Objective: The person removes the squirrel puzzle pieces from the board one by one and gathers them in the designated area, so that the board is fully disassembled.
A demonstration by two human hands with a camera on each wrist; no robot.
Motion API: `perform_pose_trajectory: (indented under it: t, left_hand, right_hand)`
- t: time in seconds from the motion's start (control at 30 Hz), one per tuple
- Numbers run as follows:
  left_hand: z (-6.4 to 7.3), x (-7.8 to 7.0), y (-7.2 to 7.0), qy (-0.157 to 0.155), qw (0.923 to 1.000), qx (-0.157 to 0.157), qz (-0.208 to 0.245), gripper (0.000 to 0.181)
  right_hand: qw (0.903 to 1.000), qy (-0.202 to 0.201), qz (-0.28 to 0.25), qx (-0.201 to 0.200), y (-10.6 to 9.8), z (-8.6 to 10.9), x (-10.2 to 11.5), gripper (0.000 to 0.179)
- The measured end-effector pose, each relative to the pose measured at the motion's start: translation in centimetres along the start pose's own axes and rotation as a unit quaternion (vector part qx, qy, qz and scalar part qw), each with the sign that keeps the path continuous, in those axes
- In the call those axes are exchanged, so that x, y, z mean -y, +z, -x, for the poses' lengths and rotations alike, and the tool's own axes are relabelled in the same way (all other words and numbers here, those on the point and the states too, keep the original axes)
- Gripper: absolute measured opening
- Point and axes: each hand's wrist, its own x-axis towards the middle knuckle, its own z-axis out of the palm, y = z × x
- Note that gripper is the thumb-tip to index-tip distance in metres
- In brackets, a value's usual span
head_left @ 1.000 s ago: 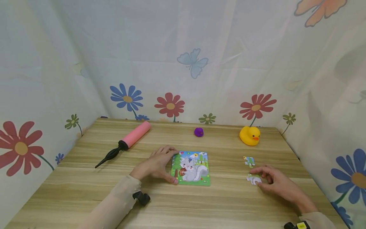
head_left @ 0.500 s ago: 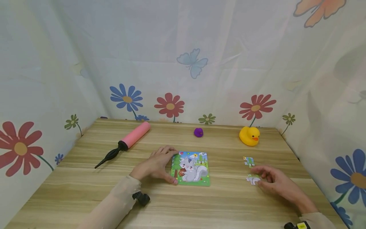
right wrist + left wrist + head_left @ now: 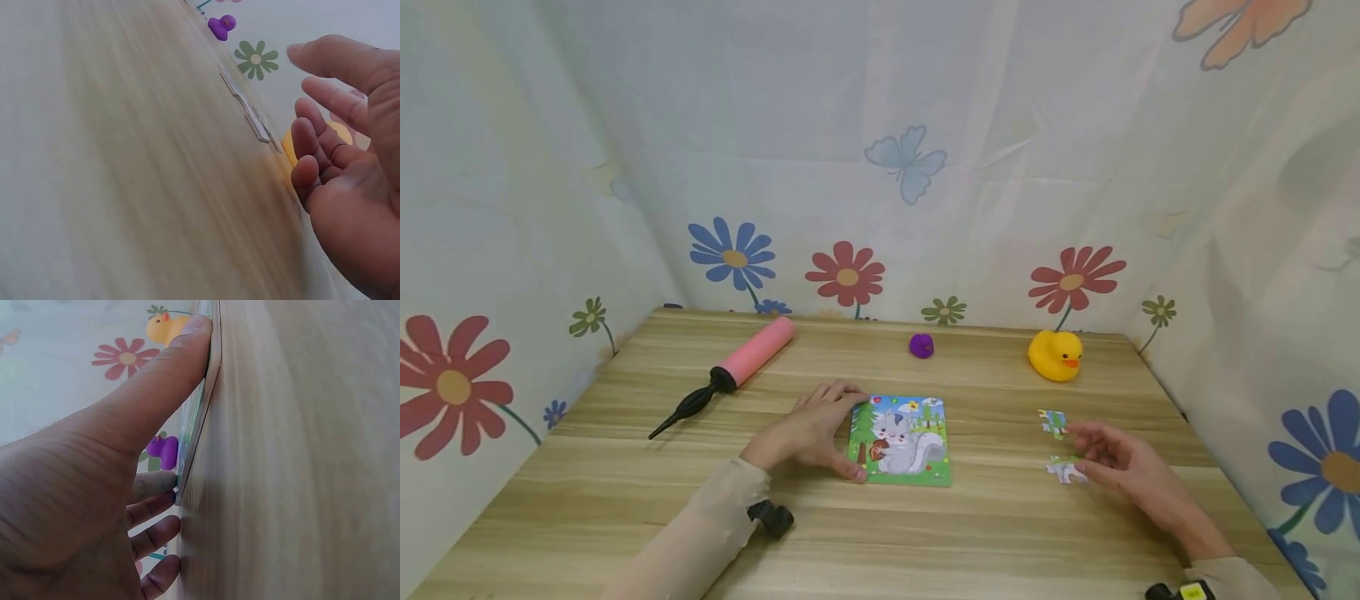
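One left hand (image 3: 811,429) lies relaxed, thumb and forefinger touching the left corners of one squirrel jigsaw (image 3: 900,442), flat on one wooden table (image 3: 992,521); one right hand (image 3: 1135,475) is loose, unladen, just beside two small puzzle sections (image 3: 1063,471). Outward: one purple toy duck (image 3: 921,346), one yellow toy duck (image 3: 1054,357), one pink-and-black hand pump (image 3: 758,352). The jigsaw shows a grey squirrel, green trees.

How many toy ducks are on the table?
2: a small purple toy duck behind the square squirrel-picture board, and a bigger, rounded yellow toy duck at the back right.
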Motion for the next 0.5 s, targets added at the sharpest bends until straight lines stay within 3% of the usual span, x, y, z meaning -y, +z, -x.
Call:
perform_pose_trajectory:
  t: [0.17,0.3,0.5]
  left_hand:
    - [-0.1,-0.2,-0.1,-0.001,1.0000,0.002,0.001,0.129]
    - [0.0,-0.2,-0.1,-0.004,1.0000,0.001,0.004,0.129]
    - [0.0,-0.2,-0.1,-0.002,1.0000,-0.001,0.003,0.128]
  right_hand:
    - [0.9999,-0.008,0.011,-0.008,0.1,-0.3,1.3,0.057]
    - [0.9982,-0.056,0.019,0.003,0.3,-1.0,2.4,0.059]
    - [0.9956,-0.089,0.014,0.024,0.8,-2.6,4.7,0.059]
